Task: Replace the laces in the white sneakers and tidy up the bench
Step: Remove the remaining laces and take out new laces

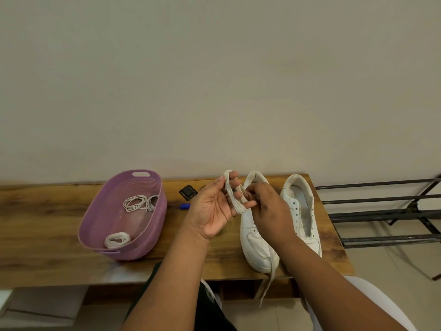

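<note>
A: What surface is this?

B: A wooden tabletop (59, 211) against a plain beige wall (214, 80). A black metal rack (381, 211) stands at its right end.

A: Where are the sneakers?

B: 2 white sneakers sit side by side at the right: the left sneaker (256, 240) and the laceless right sneaker (301, 211).

A: And the hands?

B: The left hand (212, 211) has a flat white lace (235, 198) wound around its fingers. The right hand (269, 209) pinches that lace; a loose end hangs over the tabletop's front edge.

A: Anything else?

B: A purple basket (95, 225) at the left holds coiled white laces (140, 203).
</note>
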